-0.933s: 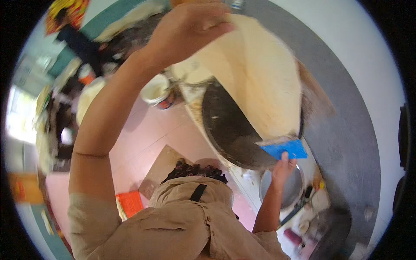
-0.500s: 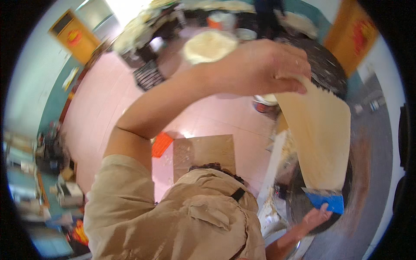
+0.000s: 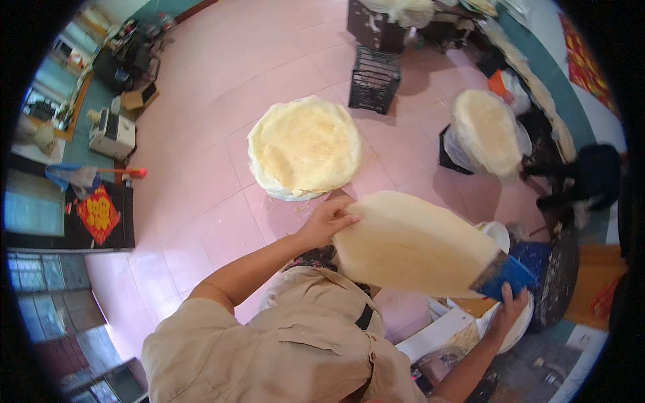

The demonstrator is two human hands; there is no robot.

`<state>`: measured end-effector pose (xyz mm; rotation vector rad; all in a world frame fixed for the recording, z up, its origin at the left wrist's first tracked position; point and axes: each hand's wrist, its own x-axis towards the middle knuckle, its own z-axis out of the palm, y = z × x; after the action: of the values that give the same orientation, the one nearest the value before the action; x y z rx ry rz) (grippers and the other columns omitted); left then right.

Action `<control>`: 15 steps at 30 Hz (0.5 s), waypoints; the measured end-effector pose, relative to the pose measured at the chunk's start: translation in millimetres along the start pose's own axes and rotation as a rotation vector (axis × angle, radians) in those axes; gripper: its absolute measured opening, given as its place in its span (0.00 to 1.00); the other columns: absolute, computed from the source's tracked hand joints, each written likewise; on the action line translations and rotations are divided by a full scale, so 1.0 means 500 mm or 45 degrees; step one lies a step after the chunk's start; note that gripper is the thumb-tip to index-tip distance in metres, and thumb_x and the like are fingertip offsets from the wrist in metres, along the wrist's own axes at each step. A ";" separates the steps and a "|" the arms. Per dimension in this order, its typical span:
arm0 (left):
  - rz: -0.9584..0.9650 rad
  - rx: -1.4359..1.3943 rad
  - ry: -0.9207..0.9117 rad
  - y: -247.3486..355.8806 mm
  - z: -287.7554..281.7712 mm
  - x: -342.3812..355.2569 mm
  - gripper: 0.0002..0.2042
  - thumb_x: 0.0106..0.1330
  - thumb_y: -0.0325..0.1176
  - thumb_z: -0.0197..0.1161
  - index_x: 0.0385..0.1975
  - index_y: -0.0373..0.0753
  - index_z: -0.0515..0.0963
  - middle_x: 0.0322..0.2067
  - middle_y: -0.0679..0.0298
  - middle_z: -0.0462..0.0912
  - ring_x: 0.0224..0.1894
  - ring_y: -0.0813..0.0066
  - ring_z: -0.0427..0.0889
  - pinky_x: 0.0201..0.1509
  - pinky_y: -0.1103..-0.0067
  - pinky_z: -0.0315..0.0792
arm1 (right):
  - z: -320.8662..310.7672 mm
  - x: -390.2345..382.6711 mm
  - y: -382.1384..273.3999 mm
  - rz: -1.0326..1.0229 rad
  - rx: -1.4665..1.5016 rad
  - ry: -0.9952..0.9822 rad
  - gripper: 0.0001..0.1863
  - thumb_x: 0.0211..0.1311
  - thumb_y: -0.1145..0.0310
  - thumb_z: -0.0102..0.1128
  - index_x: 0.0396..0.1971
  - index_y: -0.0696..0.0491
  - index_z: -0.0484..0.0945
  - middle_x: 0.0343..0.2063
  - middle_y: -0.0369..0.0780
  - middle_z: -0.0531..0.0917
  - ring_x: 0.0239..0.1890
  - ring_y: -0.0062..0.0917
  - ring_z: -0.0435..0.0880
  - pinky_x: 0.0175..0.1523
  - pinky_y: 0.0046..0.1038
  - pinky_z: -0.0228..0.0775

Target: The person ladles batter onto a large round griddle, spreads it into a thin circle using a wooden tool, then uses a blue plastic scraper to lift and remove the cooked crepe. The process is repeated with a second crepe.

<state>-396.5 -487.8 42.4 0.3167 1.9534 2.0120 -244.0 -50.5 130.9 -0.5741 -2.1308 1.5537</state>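
A large thin pancake (image 3: pixel 413 245), pale tan, is stretched out in front of my body. My left hand (image 3: pixel 327 221) pinches its left edge between thumb and fingers. My right hand (image 3: pixel 509 310) grips a scraper (image 3: pixel 516 277) with a blue handle and a wide metal blade. That blade lies against the pancake's right end. Just beyond my left hand is a round stack of similar pancakes (image 3: pixel 306 144), low over the pink floor; what carries it is hidden.
A second pancake stack (image 3: pixel 485 127) rests on a support at the right, near a black crate (image 3: pixel 374 79). A dark round griddle (image 3: pixel 559 279) stands beyond my right hand. A person in dark clothes (image 3: pixel 591 178) is at the far right. A white heater (image 3: pixel 113 134) is at left.
The pancake hung down from my raised left hand on the right; now it spans sideways between both hands. My left hand has come down and left. The view has turned toward the near stack.
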 end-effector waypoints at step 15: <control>-0.288 -0.050 0.876 -0.341 -0.727 0.155 0.15 0.65 0.38 0.61 0.47 0.36 0.75 0.40 0.66 0.80 0.40 0.77 0.77 0.45 0.77 0.72 | 1.092 0.392 -0.073 -0.604 -0.075 -0.662 0.18 0.55 0.60 0.64 0.39 0.58 0.78 0.33 0.50 0.81 0.35 0.43 0.79 0.42 0.37 0.69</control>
<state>-591.5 -793.2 -147.3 -0.6662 2.1738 2.1723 -719.0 -372.5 37.5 0.3496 -2.4437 1.4682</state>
